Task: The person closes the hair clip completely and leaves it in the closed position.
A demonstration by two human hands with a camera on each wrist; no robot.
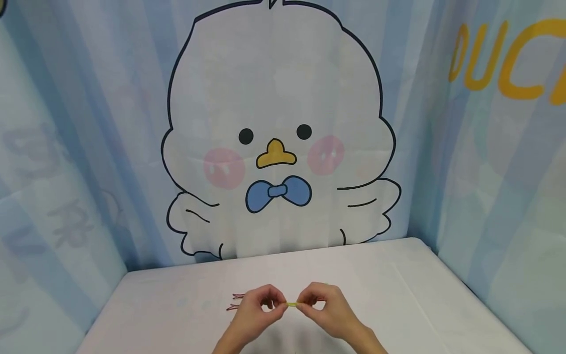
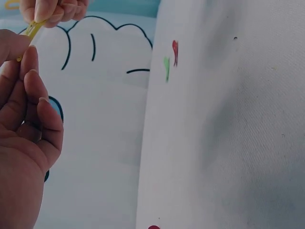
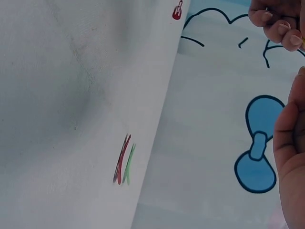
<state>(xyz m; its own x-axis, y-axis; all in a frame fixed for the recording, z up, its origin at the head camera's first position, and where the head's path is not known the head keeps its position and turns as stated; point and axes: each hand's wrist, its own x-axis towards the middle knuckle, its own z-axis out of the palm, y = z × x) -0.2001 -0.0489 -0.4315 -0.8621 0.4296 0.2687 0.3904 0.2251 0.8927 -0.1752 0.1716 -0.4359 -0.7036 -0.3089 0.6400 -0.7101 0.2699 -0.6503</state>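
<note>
Between the two hands, just above the table, is a slim yellow snap hair clip [image 1: 292, 304]. My left hand [image 1: 261, 310] pinches one end of the clip between thumb and index finger. The other end is pinched by my right hand [image 1: 326, 309]. In the left wrist view the yellow clip [image 2: 33, 29] slants between both sets of fingertips, partly hidden by them. Red hair clips [image 1: 233, 307] lie on the table left of the left hand. A red clip [image 3: 122, 160] and a green clip [image 3: 129, 164] lie side by side in the right wrist view.
A white-covered table [image 1: 398, 285] spreads under the hands. Behind it hangs a curtain [image 1: 276, 98] with a cartoon duck, and more curtains close off both sides. Another red clip [image 3: 177, 10] lies near the table's far edge.
</note>
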